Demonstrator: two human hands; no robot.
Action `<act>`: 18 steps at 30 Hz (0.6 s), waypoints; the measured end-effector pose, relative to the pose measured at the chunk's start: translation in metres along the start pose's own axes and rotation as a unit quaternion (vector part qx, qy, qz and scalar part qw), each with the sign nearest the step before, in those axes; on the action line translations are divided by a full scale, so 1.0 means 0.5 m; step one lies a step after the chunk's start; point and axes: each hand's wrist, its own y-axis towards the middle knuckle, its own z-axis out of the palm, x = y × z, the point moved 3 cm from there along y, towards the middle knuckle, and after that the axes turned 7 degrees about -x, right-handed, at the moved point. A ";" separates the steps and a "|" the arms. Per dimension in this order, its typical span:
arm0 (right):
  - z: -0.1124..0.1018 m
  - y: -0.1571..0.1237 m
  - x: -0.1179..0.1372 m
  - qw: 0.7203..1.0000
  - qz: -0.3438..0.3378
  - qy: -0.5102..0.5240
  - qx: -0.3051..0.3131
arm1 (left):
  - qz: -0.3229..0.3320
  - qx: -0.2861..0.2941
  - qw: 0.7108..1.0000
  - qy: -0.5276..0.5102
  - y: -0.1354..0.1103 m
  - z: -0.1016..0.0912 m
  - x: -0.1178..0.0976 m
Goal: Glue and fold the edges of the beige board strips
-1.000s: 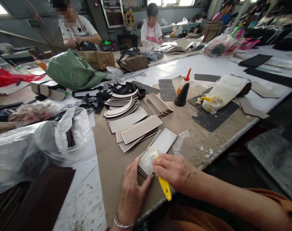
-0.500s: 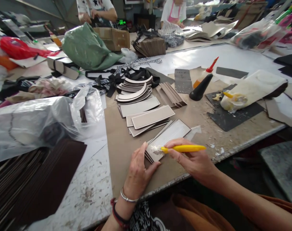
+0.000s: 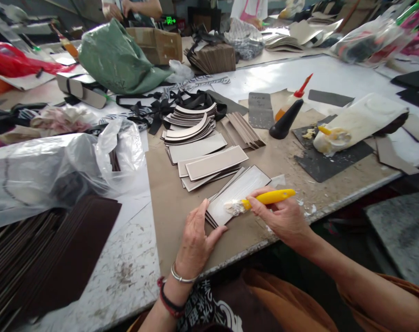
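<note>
My right hand (image 3: 282, 217) is closed round the yellow handle of a brush (image 3: 274, 196). White paste coats the bristles, which press on the near end of a pale rectangular panel (image 3: 246, 188) with a wet-looking face. That panel tops a small fanned stack on brown paper. My left hand (image 3: 195, 236) rests at the stack's near left corner, fingers stretched along one edge and thumb apart along the other. Just beyond lie more rectangular panels (image 3: 216, 163) and curved strips (image 3: 188, 130) in piles.
A white paste container (image 3: 364, 121) lies on a dark board at right. Near it stand a black cone (image 3: 286, 120) and a red-tipped bottle (image 3: 299, 94). Dark strips (image 3: 74, 249) and a clear plastic bag (image 3: 50, 161) occupy the left. Across the table, two people's hands are at work.
The brush has moved slightly right and up along the panel, its handle now tilted upward and its pasted bristles more visible. My left hand stays at the stack's corner. The view has shifted slightly.
</note>
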 end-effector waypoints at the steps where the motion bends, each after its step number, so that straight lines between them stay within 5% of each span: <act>1: -0.016 0.006 -0.004 0.999 -0.016 -0.033 -0.022 | 0.001 0.000 1.000 0.000 0.000 0.000 0.000; 8: -0.118 0.030 0.000 0.989 -0.011 -0.089 -0.121 | -0.008 0.008 1.000 0.002 -0.001 0.002 0.004; 18: -0.165 0.068 0.003 0.988 -0.013 -0.104 -0.112 | 0.005 0.031 0.999 0.012 0.032 -0.018 0.013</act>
